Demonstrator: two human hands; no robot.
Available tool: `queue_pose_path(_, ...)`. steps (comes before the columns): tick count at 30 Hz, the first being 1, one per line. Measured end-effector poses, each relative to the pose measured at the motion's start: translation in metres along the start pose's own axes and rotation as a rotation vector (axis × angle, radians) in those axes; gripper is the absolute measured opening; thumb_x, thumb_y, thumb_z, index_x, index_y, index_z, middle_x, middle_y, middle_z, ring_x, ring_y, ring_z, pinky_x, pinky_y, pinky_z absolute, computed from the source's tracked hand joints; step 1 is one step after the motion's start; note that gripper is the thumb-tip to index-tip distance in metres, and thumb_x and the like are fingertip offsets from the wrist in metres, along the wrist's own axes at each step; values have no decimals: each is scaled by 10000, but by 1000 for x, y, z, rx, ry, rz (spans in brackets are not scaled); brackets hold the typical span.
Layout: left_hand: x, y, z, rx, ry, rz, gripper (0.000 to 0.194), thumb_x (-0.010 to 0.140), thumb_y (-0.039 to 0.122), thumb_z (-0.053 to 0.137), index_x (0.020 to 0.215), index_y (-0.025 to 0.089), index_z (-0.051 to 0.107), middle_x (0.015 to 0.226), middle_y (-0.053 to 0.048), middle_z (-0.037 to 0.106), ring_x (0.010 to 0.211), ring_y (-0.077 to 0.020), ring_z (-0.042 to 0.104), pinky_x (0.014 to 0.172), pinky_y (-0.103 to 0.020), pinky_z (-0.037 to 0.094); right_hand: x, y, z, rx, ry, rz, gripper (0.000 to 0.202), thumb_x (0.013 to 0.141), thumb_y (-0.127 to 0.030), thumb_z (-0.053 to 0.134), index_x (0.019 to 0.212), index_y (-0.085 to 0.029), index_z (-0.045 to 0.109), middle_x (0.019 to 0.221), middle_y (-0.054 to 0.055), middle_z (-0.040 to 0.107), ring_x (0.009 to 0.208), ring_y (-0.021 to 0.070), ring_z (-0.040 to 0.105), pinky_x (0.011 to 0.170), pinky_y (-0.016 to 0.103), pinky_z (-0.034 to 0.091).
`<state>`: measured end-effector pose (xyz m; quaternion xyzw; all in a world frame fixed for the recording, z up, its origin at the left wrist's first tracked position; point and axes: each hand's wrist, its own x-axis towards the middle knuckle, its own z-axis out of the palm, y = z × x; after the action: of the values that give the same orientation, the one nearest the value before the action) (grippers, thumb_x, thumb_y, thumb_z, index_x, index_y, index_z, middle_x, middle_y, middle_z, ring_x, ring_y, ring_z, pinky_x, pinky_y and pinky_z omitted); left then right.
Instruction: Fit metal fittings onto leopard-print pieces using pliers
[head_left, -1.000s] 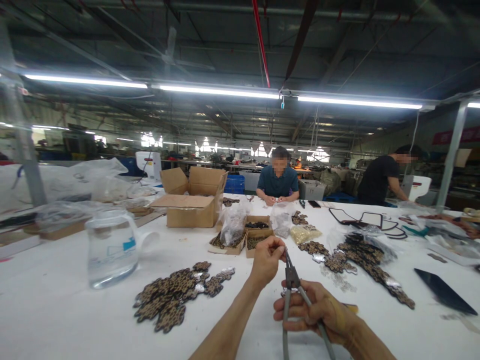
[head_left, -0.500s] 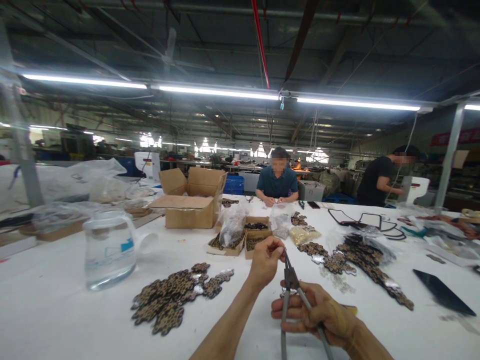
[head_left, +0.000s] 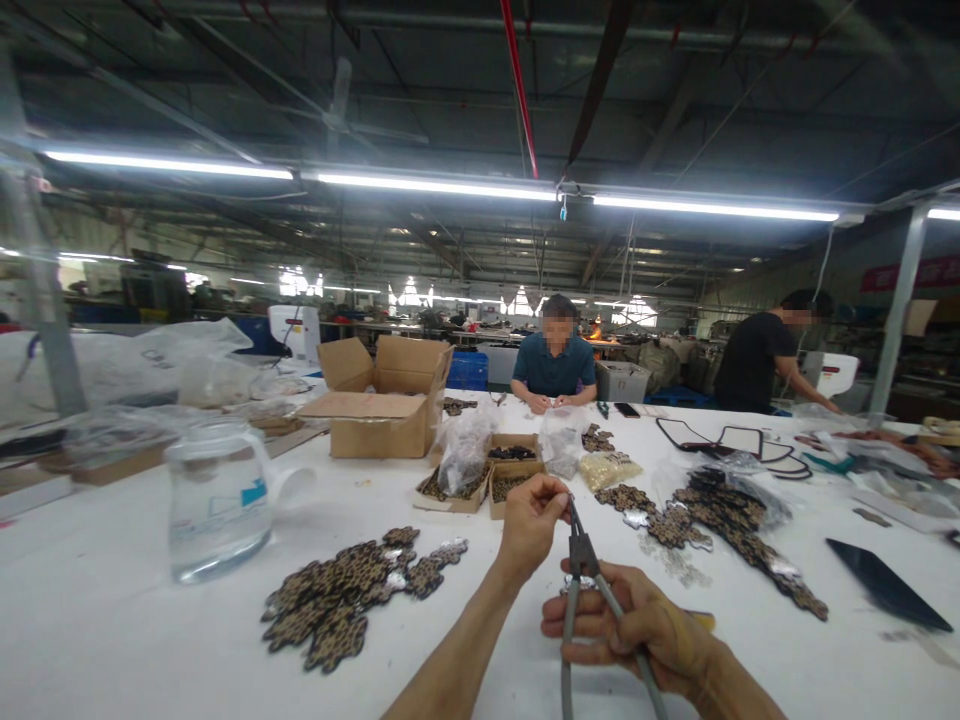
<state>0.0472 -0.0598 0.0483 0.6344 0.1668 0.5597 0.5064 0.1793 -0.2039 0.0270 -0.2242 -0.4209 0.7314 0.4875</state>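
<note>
Grey-handled pliers (head_left: 582, 556) stand upright before me, jaws pointing up and away. My right hand (head_left: 637, 625) holds them from below, fingers wrapped loosely around the parted handles. At the jaw tips, my left hand (head_left: 534, 515) pinches with thumb and forefinger; whatever it grips there is too small to make out. Left of my forearm lies a pile of leopard-patterned pieces (head_left: 341, 590) with dark edges. Another spread of such pieces (head_left: 739, 525) lies to the right. Just beyond my left hand sit small cardboard trays of metal bits (head_left: 454, 488).
A clear water jug (head_left: 217, 500) stands at the left on the white table (head_left: 187, 650). Behind it is an open cardboard box (head_left: 382, 425). A dark flat panel (head_left: 889, 583) lies at the right. One person (head_left: 555, 360) works across the table, another (head_left: 757, 360) stands far right.
My hands and the pliers stay almost exactly where they were. The person at the far right has stretched an arm down toward the table.
</note>
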Motion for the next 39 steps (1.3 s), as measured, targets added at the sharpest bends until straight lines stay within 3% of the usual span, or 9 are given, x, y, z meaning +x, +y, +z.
queue_pose_path(9, -2, 1, 4, -62, 8, -29, 172, 744, 259, 749, 802, 123, 660, 695, -32, 658, 617, -148, 626, 599, -290, 554, 4, 5, 1, -53, 25, -39, 718, 502, -41, 603, 1207, -176, 583, 1055, 130, 699, 1028, 333, 659, 917, 524, 464)
queue_pose_path(17, -5, 7, 1, -368, -107, -281, 263, 785, 328, 746, 903, 94, 720, 871, -122, 686, 778, -183, 642, 621, -268, 504, 7, 11, -6, -105, 77, -98, 694, 565, -58, 732, 1225, -181, 555, 1056, 113, 676, 1057, 335, 644, 915, 493, 470)
queue_pose_path(22, -8, 21, 4, -436, -112, -337, 258, 792, 338, 756, 898, 104, 733, 838, -96, 664, 754, -150, 610, 615, -235, 456, 7, 9, -1, -298, 94, -172, 652, 632, -141, 821, 1224, -202, 554, 1042, 95, 670, 1057, 312, 628, 925, 478, 473)
queue_pose_path(29, -13, 37, 11, -540, -129, -338, 216, 824, 298, 731, 860, 85, 717, 778, -81, 646, 683, -119, 583, 591, -213, 392, 9, 9, 7, -454, 80, -244, 566, 725, -317, 795, 1232, -207, 569, 1044, 113, 655, 1051, 305, 608, 877, 454, 496)
queue_pose_path(39, -16, 36, 11, -606, -178, -292, 199, 729, 191, 815, 875, 79, 740, 785, -95, 671, 721, -129, 592, 636, -224, 398, 17, 22, -6, -449, 115, -254, 556, 729, -290, 787, 1240, -223, 577, 1030, 110, 651, 1014, 284, 606, 840, 429, 500)
